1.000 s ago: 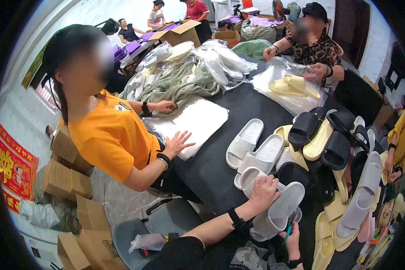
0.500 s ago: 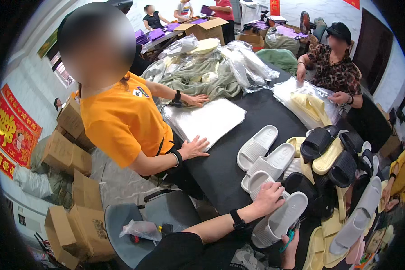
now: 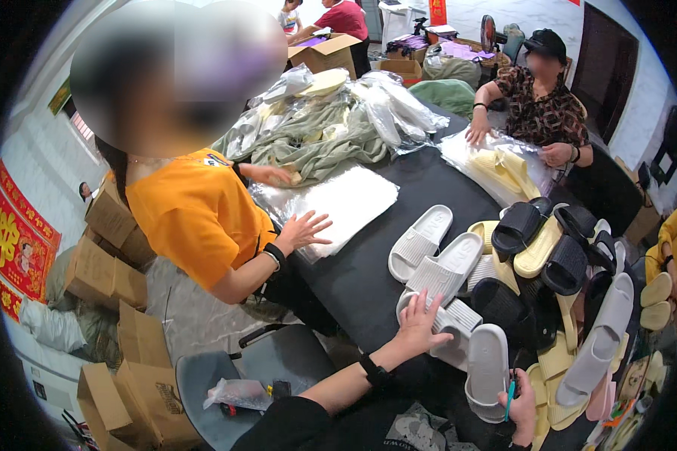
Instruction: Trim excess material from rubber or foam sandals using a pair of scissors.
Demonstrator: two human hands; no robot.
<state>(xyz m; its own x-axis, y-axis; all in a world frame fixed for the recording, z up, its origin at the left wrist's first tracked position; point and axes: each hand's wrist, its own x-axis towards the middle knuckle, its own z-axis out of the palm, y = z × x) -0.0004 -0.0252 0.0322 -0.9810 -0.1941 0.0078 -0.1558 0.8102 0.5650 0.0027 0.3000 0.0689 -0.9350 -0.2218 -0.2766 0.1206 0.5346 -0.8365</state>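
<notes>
My left hand point(image 3: 420, 327) is open, fingers spread, over a light grey slide sandal point(image 3: 456, 340) lying on the black table. Beside it, another grey slide point(image 3: 487, 370) lies at the near edge with its strap toward me. My right hand point(image 3: 525, 410) is closed around small teal-handled snips point(image 3: 511, 392), right next to that slide's strap; their blades are hard to make out. Just beyond my left hand are two more light slides, one a white slide point(image 3: 421, 242). To the right rises a mixed pile with a black slide point(image 3: 520, 225) and a yellow slide point(image 3: 538, 252).
A person in an orange shirt point(image 3: 195, 218) stands at left by a stack of clear plastic bags point(image 3: 357, 207). Across the table, another person point(image 3: 545, 105) handles bagged yellow slides point(image 3: 504, 169). A grey chair point(image 3: 286, 357) and cardboard boxes point(image 3: 147, 391) stand at left.
My left hand has lifted off the slides and spread its fingers. The near grey slide has turned more upright in view and shifted right, my right hand with it. The orange-shirted person's hands have risen.
</notes>
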